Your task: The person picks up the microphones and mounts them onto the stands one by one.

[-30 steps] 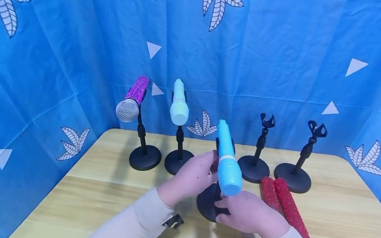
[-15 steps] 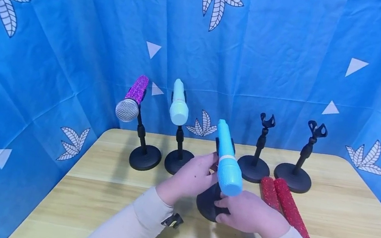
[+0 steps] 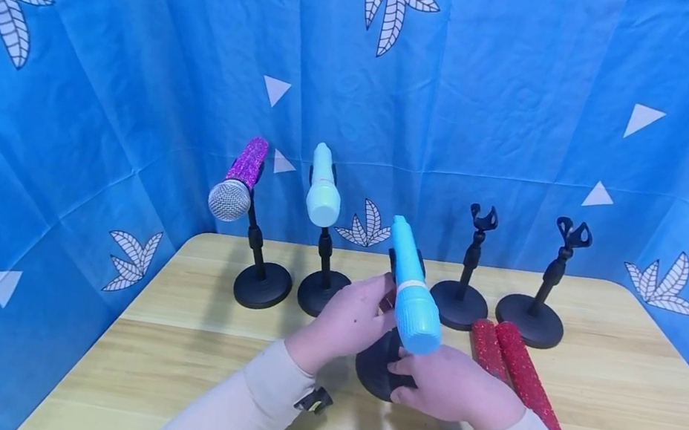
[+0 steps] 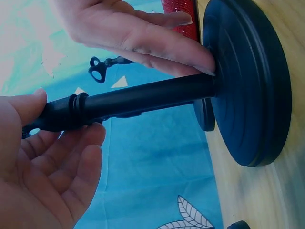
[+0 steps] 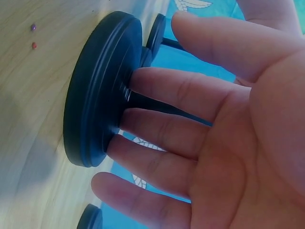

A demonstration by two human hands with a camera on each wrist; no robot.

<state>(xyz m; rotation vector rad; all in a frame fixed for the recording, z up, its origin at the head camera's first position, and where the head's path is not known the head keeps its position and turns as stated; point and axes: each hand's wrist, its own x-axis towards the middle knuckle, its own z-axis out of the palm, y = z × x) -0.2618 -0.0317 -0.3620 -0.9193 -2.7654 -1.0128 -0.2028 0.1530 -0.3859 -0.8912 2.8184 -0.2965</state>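
Note:
A bright blue microphone (image 3: 414,305) sits head-down in the clip of a black desk stand (image 3: 371,366), nearest me among the stands. My left hand (image 3: 351,321) holds the upper part of this stand, its thumb and fingers around the collar of the pole (image 4: 152,98) in the left wrist view. My right hand (image 3: 452,386) is at the foot of the same stand. In the right wrist view, straight fingertips (image 5: 140,78) press on the upper face of the round base (image 5: 105,90). The microphone hides part of the pole in the head view.
Behind on the left, stands hold a purple glitter microphone (image 3: 247,163) and a pale mint one (image 3: 324,189). Two stands with bare clips (image 3: 483,220) (image 3: 573,236) are at the back right. Red glitter microphones (image 3: 525,371) lie beside my right forearm. Blue curtain (image 3: 507,83) surrounds the table.

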